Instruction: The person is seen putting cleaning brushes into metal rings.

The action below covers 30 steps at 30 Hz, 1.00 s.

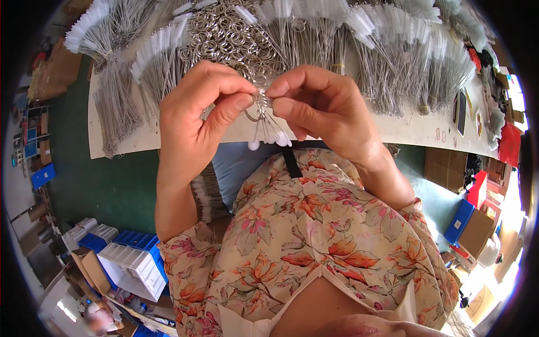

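Just past the table's near edge, both hands work on a small bunch of thin wire brushes [269, 124] with white tips hanging toward me. My left hand [193, 109] pinches a metal split ring [251, 116] between thumb and forefinger, where the brushes' wire ends meet it. From the other side, my right hand [323, 106] grips those looped wire ends with thumb and forefinger, its other fingers curled under. The fingertips partly cover how many loops are on the ring. Behind the hands lies a heap of loose split rings [230, 36].
More white wire brushes [412, 67] lie in thick bundles along the table [387, 124], with others [115, 101] at the left. A dark phone-like object [460, 112] rests near the right end. White and blue plastic bins [132, 261] stand at the lower left; cardboard boxes [446, 168] stand on the right.
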Available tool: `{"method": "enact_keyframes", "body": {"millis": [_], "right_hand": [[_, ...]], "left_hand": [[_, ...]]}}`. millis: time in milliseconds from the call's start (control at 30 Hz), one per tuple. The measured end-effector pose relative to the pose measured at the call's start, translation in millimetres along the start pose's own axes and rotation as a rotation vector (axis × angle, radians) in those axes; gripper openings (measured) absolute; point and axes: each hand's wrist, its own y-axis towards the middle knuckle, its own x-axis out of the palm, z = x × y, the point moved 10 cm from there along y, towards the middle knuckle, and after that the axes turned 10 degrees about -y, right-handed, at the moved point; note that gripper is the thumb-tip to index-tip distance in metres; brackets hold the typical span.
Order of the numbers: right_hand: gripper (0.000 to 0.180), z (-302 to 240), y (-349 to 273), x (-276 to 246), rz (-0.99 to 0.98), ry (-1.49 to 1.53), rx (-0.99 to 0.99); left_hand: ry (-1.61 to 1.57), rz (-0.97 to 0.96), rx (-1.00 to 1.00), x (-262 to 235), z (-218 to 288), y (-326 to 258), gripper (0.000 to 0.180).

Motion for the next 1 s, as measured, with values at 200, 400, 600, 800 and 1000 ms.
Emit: {"method": "enact_keyframes", "body": {"millis": [200, 400, 600, 800, 1000], "right_hand": [[0.014, 8.9, -0.8, -2.4, -0.037, -0.014, 0.031], [0.014, 11.4, 0.3, 0.2, -0.065, -0.016, 0.010], [0.012, 24.1, -5.5, 5.1, -0.058, 0.013, 0.041], [0.011, 22.1, -4.5, 13.7, -0.057, 0.071, 0.011], [0.011, 21.9, -0.3, 33.0, 0.002, -0.182, -0.170]], "left_hand": [[-0.609, 0.176, -0.381, 3.8, -45.3, -16.7, 0.011], [-0.019, 0.052, -0.188, 4.2, -23.8, -15.2, 0.014], [-0.534, 0.082, -0.484, 10.3, -48.2, -31.5, 0.016], [-0.382, 0.229, -0.131, -3.9, -27.3, -30.1, 0.014], [-0.867, 0.479, -0.161, -7.2, -43.0, -52.1, 0.015]]}}
